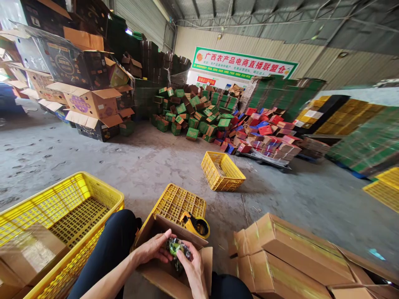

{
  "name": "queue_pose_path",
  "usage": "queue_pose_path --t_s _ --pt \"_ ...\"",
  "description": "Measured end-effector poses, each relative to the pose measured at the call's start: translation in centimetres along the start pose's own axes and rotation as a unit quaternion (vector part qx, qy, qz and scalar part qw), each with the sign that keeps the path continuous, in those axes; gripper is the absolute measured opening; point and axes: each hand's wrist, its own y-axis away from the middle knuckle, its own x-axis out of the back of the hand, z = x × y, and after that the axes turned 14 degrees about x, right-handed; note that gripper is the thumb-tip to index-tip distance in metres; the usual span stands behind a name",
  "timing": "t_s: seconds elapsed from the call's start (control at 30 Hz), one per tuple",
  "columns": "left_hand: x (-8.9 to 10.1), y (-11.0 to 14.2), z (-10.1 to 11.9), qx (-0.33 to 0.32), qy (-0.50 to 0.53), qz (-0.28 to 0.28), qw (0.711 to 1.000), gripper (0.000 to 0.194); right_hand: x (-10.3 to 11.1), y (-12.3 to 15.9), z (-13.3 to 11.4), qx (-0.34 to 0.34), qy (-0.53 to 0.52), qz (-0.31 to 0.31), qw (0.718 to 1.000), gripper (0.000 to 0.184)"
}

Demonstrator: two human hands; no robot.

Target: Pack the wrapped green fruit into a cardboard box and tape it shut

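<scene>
Over an open cardboard box (157, 272) between my knees, a small green thing in shiny clear plastic (175, 248) is held between my two hands; its exact kind is too small to tell. My right hand (193, 261) is closed around its right side, thumb on top. From the left, my left hand (156, 248) pinches its edge with curled fingers. Something else in clear plastic seems to lie in the box below, partly hidden by my hands. A tape dispenser (196, 224) with a yellow body rests on an upturned yellow crate (179, 201) behind the box.
To my left stands a large yellow crate (102, 189) with cardboard boxes (34, 253) in it. Flat cardboard boxes with tape (299, 249) are stacked at my right. Another yellow crate (224, 174) sits on the floor ahead. Heaped green boxes (193, 133) and red boxes (264, 129) lie farther back.
</scene>
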Motion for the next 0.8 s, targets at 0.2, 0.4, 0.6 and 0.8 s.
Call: queue_pose_path --t_s 0.2,0.4,0.6,0.8 --pt "0.0 0.0 0.1 0.001 0.012 -0.014 1.0 0.079 -0.2 0.0 0.0 0.042 -0.015 -0.03 0.999 0.046" --pt "-0.5 0.9 0.7 -0.018 -0.014 -0.027 0.999 0.057 -0.1 0.1 0.4 0.064 -0.017 -0.03 0.997 0.04" --pt "-0.5 1.3 1.0 -0.047 -0.013 -0.026 0.998 0.049 -0.1 0.1 1.8 0.07 -0.018 -0.024 0.997 0.041" --pt "-0.1 1.1 0.9 -0.076 -0.011 -0.026 0.997 0.048 -0.2 -0.1 2.5 0.066 -0.035 0.013 0.997 0.053"
